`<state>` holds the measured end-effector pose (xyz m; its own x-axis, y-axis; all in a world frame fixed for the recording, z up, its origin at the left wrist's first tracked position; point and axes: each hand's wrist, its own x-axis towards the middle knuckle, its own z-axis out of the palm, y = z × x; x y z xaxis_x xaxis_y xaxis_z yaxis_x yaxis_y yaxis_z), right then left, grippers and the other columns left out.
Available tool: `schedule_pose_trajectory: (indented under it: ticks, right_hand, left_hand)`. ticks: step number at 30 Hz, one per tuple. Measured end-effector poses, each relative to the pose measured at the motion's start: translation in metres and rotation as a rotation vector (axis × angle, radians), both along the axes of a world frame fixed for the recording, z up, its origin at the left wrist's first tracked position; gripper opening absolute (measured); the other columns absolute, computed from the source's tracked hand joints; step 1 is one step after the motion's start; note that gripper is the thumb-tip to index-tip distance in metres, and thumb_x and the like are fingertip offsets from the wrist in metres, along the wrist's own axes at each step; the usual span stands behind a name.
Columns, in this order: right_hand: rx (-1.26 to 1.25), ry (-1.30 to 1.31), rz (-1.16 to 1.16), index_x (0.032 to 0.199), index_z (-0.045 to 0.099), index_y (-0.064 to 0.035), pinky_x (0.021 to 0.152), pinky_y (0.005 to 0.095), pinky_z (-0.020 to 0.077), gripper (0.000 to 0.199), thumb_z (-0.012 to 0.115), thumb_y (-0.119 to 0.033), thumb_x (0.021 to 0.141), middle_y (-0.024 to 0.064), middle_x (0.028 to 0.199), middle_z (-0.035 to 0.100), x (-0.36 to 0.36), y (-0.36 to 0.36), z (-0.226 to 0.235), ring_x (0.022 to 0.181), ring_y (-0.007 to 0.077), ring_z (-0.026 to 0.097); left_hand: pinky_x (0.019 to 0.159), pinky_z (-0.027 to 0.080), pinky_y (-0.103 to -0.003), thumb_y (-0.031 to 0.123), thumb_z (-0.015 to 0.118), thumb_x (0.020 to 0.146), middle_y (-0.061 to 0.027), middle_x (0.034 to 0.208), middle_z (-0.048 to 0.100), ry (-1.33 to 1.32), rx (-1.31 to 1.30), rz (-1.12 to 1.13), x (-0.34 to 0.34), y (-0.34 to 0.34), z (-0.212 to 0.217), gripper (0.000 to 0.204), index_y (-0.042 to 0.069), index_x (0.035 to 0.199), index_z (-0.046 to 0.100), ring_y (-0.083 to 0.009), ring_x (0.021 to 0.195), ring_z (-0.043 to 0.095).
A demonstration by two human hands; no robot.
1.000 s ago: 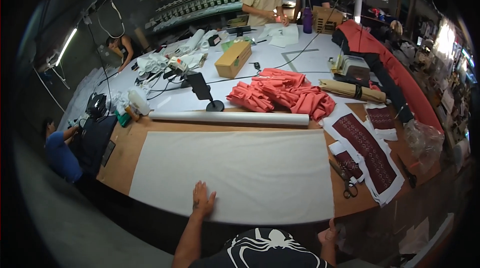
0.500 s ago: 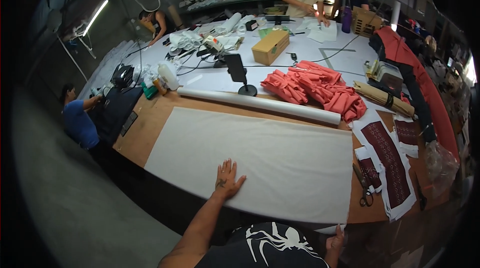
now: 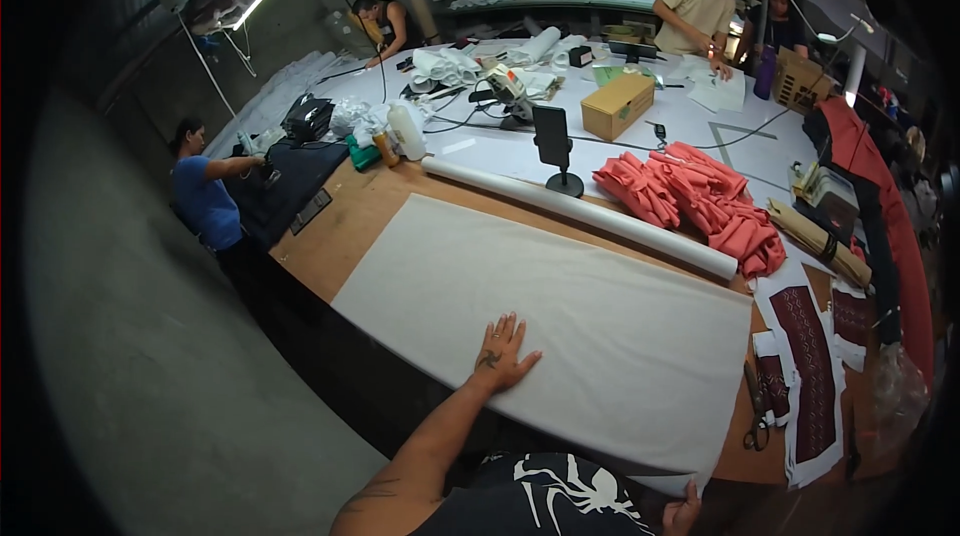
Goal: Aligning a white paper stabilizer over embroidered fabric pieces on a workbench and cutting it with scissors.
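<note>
Head view, only view on record. We see a white sheet (image 3: 560, 336) spread flat on the wooden surface (image 3: 345, 236), running from near left to the right edge, where it ends beside a roll (image 3: 580, 216) of the same stuff lying along its far side.

Left hand (image 3: 503, 356): palm down on the near edge of the sheet, fingers (image 3: 497, 328) spread wide and flat, gripping nothing, just pressing.

Right hand (image 3: 683, 513): low at the near right corner, at the sheet's overhanging corner. Mostly cut off by the frame; we cannot tell whether its fingers are closed on the sheet or only touching it.

Right of the sheet: patterned dark red pieces (image 3: 810, 366) on white backing, scissors (image 3: 756, 406) just beside the sheet's right edge. Far of the roll: a heap of red cloth (image 3: 700, 196), a small stand (image 3: 555, 146), a cardboard box (image 3: 618, 104). Other people work at the far and left sides, well apart.

Risks, our judgement:
- One flat palm holds the sheet; a pull at the right corner could skew or wrinkle it, since the far edge is loose.
- The near right corner hangs off the surface; its weight could drag the sheet.
- The scissors lie close enough to snag the right edge if the sheet slides that way.
- The roll is free and may roll farther off.
</note>
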<state>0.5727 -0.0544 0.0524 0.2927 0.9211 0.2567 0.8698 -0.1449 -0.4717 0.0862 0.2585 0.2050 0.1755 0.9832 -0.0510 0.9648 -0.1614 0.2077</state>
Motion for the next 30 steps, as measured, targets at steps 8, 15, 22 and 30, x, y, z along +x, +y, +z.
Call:
schedule_pose_trajectory:
  ticks: [8,15,22,30]
  right_hand:
    - [0.041,0.595,-0.091,0.133,0.062,-0.0122,0.059,0.0467,0.0446,0.071,0.055,0.004,0.064,0.027,0.077,0.058,-0.012,0.014,0.003,0.057,0.0327,0.051]
    - [0.25,1.638,-0.43,0.129,0.055,0.0049,0.1,0.0373,0.0446,0.043,0.066,-0.01,0.09,0.0134,0.122,0.063,-0.053,0.056,0.089,0.11,0.0252,0.061]
    - [0.261,1.419,-0.589,0.127,0.056,0.0058,0.097,0.0382,0.0458,0.043,0.067,-0.008,0.088,0.0141,0.122,0.063,-0.058,0.061,0.081,0.109,0.0258,0.061]
    - [0.241,1.372,-0.623,0.129,0.055,0.0055,0.097,0.0378,0.0462,0.044,0.066,-0.008,0.089,0.0145,0.122,0.063,-0.058,0.058,0.094,0.11,0.0259,0.06]
  left_hand:
    - [0.121,0.008,-0.048,0.055,0.046,0.097,-0.0264,0.157,0.022,-0.024,0.052,-0.008,-0.003,-0.003,0.002,0.08,-0.003,0.15,0.029,-0.0375,0.148,0.015]
    - [0.121,0.008,-0.048,0.055,0.045,0.097,-0.0262,0.157,0.021,-0.046,0.049,-0.018,-0.004,-0.003,0.001,0.08,-0.003,0.15,0.029,-0.0372,0.149,0.015]
    - [0.12,0.007,-0.05,0.054,0.046,0.096,-0.0287,0.156,0.021,-0.09,0.045,-0.028,-0.008,0.0,0.002,0.081,-0.005,0.149,0.029,-0.0399,0.148,0.015]
    - [0.119,0.008,-0.053,0.051,0.05,0.096,-0.0324,0.155,0.019,-0.302,0.059,-0.043,-0.02,0.004,-0.008,0.083,-0.009,0.147,0.027,-0.0435,0.147,0.014]
